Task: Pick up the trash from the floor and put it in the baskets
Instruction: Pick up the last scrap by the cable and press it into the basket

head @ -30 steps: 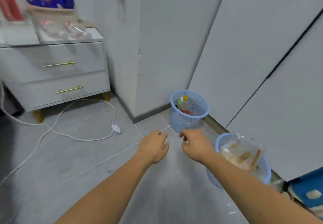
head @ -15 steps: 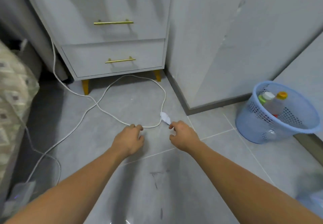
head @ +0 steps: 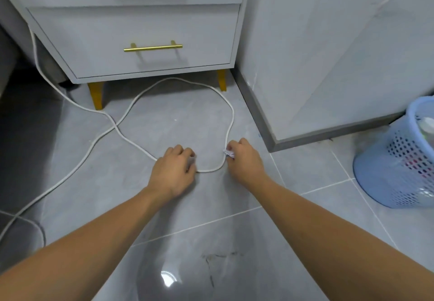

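Note:
A small crumpled white paper scrap (head: pixel 229 153) lies on the grey tile floor, right beside a white cable. My right hand (head: pixel 244 159) is down on the floor with its fingertips pinched on that scrap. My left hand (head: pixel 173 171) rests a hand's width to the left, fingers curled over the cable, with nothing visible in it. A light blue perforated basket (head: pixel 397 166) stands at the right edge, about an arm's length from my right hand, with some trash inside; it is partly cut off by the frame.
The white cable (head: pixel 131 108) loops across the floor between my hands and a white nightstand (head: pixel 141 35) with gold legs and handle. A white wall corner with a grey skirting board (head: pixel 256 110) juts out between my hands and the basket.
The view has dropped and closed in on the floor. Both hands have reached down to the cable, and my right fingers have closed on the white scrap. The second basket has left the view.

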The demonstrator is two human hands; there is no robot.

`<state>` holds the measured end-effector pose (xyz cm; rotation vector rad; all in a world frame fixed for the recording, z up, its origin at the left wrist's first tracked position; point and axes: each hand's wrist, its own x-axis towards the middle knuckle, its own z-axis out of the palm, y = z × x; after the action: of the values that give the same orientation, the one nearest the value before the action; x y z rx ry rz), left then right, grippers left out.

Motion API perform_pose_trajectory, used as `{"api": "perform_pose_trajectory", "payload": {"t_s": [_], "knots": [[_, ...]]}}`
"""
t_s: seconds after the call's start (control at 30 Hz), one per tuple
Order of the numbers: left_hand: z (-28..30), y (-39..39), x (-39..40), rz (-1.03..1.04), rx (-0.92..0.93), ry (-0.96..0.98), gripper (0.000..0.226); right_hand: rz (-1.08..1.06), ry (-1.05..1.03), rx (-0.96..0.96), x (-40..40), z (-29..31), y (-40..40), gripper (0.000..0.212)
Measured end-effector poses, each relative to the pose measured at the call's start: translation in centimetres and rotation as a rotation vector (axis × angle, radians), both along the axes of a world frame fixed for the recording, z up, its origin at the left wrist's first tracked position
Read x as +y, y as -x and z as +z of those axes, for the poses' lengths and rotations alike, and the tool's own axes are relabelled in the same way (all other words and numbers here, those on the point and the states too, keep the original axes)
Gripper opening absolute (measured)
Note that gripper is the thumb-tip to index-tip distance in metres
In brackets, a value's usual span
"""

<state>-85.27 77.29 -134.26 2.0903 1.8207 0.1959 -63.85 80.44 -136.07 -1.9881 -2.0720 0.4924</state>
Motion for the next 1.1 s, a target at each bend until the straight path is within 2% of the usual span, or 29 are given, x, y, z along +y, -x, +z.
{"api": "perform_pose_trajectory", "payload": {"t_s": [0.1, 0.17, 0.23, 0.37, 0.5, 0.57, 0.63, 0.77, 0.87, 0.93, 1.0, 1.1], "knots": [[0.7, -1.6, 0.4, -0.066, 0.034, -0.013, 0.034, -0.009, 0.008, 0.061, -0.7, 1.3, -1.1, 0.015], [2.0, -3.4, 0.2, -0.089, -0.022, 0.006, 0.034, -0.031, 0.024, 0.107, -2.4, 3.7, -2.4, 0.016], [4.3, -6.3, -0.8, -0.112, -0.168, 0.06, 0.035, -0.053, 0.068, 0.174, -4.8, 6.9, -4.2, 0.016], [11.5, -14.6, -4.6, -0.203, -0.604, 0.304, 0.03, -0.194, 0.163, 0.445, -10.2, 13.5, -8.8, 0.014], [18.4, -23.2, -8.3, -0.136, -0.699, 0.365, 0.012, -0.47, 0.171, 0.649, -16.0, 21.1, -16.3, 0.02], [22.0, -27.3, -10.3, -0.172, -0.692, 0.427, 0.011, -0.564, 0.184, 0.757, -19.5, 25.1, -20.3, 0.013], [25.8, -31.6, -12.7, -0.256, -0.688, 0.491, 0.012, -0.645, 0.171, 0.774, -23.4, 28.8, -24.4, 0.01], [30.6, -40.6, -18.4, -0.424, -0.623, 0.648, 0.022, -0.864, 0.047, 0.648, -32.4, 33.4, -32.9, 0.022], [31.6, -47.3, -23.4, -0.572, -0.499, 0.718, 0.037, -1.035, 0.104, 0.478, -38.6, 34.3, -39.1, 0.021], [31.3, -51.0, -26.1, -0.672, -0.318, 0.68, 0.048, -1.028, 0.269, 0.461, -41.5, 33.9, -41.9, 0.019], [31.0, -53.3, -27.8, -0.711, -0.104, 0.66, 0.056, -0.943, 0.427, 0.401, -43.3, 33.5, -43.4, 0.044], [31.5, -53.5, -29.1, -0.74, 0.045, 0.653, 0.051, -0.854, 0.399, 0.329, -45.0, 33.5, -43.1, 0.049]]}}
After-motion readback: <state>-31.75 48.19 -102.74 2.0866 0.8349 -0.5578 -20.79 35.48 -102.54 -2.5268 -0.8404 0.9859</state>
